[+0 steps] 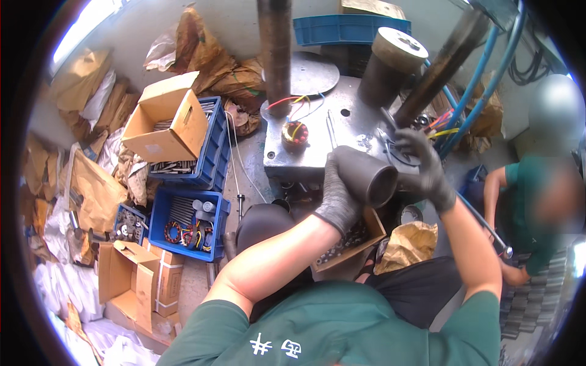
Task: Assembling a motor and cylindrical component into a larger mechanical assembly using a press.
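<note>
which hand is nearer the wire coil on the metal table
Left. The left hand, on the dark tube, is below and right of the coil; the right hand is farther off to its right.

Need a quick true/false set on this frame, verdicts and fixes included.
1. The left hand grips a dark hollow cylinder. True.
2. The right hand is uncovered. False: the right hand wears a dark glove.
3. A wire-wound stator sits on the metal platform. True.
4. The co-worker is on the left. False: the co-worker is on the right.
5. Blue hoses hang at the picture's upper right. True.
</note>
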A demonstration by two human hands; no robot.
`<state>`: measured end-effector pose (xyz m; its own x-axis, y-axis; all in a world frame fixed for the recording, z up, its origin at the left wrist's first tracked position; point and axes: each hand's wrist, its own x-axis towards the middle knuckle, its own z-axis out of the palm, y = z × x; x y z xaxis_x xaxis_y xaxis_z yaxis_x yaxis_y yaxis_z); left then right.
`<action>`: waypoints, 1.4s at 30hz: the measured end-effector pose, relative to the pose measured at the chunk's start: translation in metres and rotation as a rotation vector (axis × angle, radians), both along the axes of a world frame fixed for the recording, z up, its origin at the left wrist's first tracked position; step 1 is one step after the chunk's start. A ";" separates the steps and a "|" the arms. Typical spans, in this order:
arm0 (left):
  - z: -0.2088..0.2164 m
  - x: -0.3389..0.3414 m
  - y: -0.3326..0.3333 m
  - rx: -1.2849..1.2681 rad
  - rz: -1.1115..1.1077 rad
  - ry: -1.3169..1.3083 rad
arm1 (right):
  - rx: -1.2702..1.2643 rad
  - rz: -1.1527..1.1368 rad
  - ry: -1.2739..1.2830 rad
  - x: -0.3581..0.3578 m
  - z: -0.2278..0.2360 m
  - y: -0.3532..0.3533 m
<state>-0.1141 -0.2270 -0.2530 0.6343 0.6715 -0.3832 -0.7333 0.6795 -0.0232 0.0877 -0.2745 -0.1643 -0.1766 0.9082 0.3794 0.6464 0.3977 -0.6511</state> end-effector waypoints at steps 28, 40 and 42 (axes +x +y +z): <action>0.042 -0.106 0.018 0.575 0.194 0.536 | 0.267 -0.438 -0.772 -0.021 -0.007 0.167; 0.038 -0.148 0.034 0.558 0.658 0.564 | -0.286 -0.046 0.457 -0.176 -0.081 0.185; 0.030 -0.154 0.037 0.583 0.658 0.596 | -0.361 -0.150 0.645 -0.197 -0.071 0.178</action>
<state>-0.2677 -0.1903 -0.2232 -0.1052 0.9942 -0.0208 -0.7460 -0.0651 0.6627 -0.1097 -0.0969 -0.2354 0.1151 0.9925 0.0403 0.1235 0.0260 -0.9920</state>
